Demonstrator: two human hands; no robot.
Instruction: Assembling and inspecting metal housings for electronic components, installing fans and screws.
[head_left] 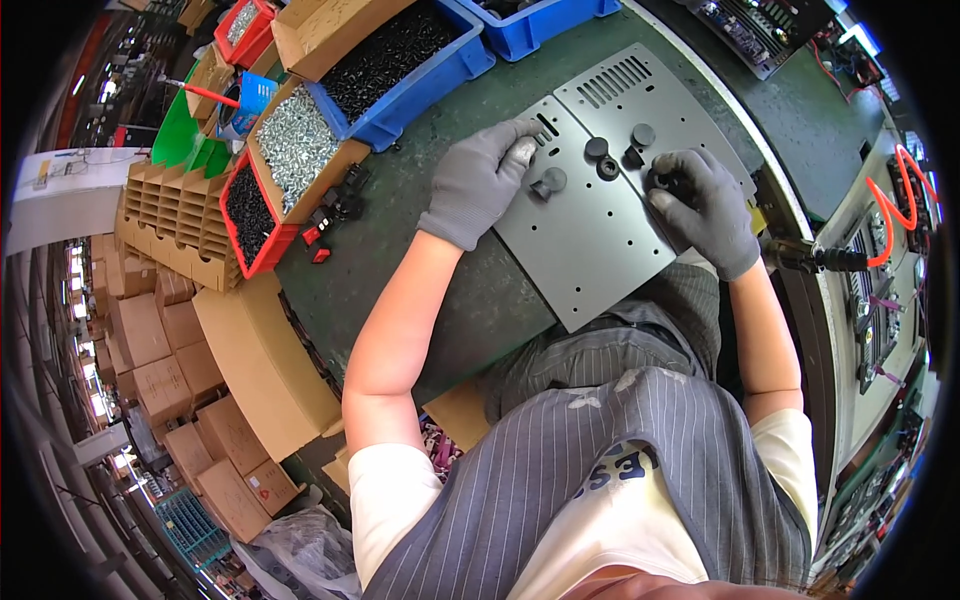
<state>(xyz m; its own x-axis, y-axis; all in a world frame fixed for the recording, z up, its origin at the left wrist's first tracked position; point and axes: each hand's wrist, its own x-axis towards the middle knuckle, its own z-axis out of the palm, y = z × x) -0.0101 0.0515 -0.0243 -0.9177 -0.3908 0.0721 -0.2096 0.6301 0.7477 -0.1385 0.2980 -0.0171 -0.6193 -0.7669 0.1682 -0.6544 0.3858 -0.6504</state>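
Two grey sheet-metal panels point(585, 245) with punched holes and slots lie side by side on the green bench top, close against my lap. My left hand point(478, 185), in a grey glove, rests at the upper left edge by some slots, thumb and forefinger pinched together; what is between them, if anything, is hidden. My gloved right hand point(708, 210) curls its fingers round a black round part point(672, 183) above the right panel. Several more black round parts sit on the metal between my hands, among them a disc-topped one point(549, 183) and a ring-shaped one point(607, 168).
Blue bins point(400, 120) of black screws stand at the back left. Beside them are a cardboard box point(292, 140) of silver screws and a red bin point(245, 215) of dark ones. A black power tool point(815, 257) with an orange coiled line lies at the right.
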